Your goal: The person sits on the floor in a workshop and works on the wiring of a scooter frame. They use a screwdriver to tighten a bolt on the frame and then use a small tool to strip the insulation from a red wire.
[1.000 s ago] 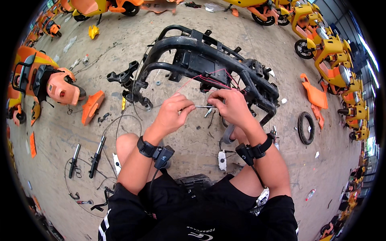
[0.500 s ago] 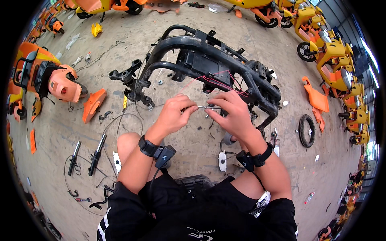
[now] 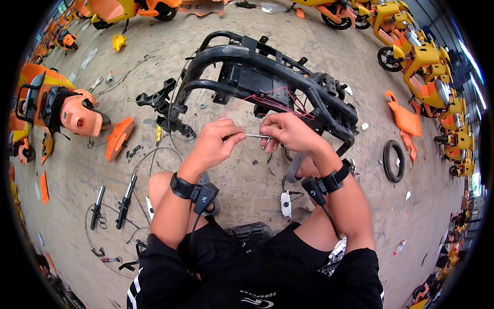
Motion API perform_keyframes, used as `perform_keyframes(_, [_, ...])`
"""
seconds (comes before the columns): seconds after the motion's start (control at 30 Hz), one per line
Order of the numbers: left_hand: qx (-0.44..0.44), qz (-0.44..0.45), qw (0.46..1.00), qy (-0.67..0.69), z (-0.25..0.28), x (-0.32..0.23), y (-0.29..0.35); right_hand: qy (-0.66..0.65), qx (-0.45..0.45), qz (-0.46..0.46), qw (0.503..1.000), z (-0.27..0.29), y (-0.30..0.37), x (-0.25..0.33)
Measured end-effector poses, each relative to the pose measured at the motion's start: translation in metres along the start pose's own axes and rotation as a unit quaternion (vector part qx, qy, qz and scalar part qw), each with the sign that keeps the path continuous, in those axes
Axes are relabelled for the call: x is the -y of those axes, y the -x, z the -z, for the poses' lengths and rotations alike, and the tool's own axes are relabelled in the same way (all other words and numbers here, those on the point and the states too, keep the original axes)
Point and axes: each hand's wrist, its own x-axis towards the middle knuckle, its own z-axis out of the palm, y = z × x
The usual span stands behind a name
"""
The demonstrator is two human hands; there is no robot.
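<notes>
Where 2 hands meet: thin, straight metal rod (image 3: 253,136).

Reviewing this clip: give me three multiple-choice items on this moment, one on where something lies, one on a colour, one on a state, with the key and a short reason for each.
1. Where does the loose black tyre lie?
A. on the concrete to the person's right of the frame
B. on top of the frame
C. between the person's knees

2. What colour are the thin wires draped on the black scooter frame?
A. green
B. red
C. white

3. How do the hands stand to the thin metal rod?
A. only the left hand touches it
B. neither touches it
C. the left hand and right hand each pinch one end

Key: 1 A, the tyre lies flat on the floor, apart from the frame. 2 B, red strands run across the frame's middle. 3 C, the rod spans the gap between both sets of fingertips.
</notes>
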Motion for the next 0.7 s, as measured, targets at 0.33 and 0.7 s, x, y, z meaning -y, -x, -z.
perform_keyframes(0.33, [0.04, 0.048, 0.997, 0.05, 0.005, 0.0, -0.003, -0.175, 0.151, -0.001, 0.973, 0.017, -0.015, -0.031])
perform_keyframes(0.7, [0.032, 0.107, 0.988, 0.107, 0.003, 0.003, 0.0, -0.327, 0.188, -0.032, 0.926, -0.001, -0.024, -0.051])
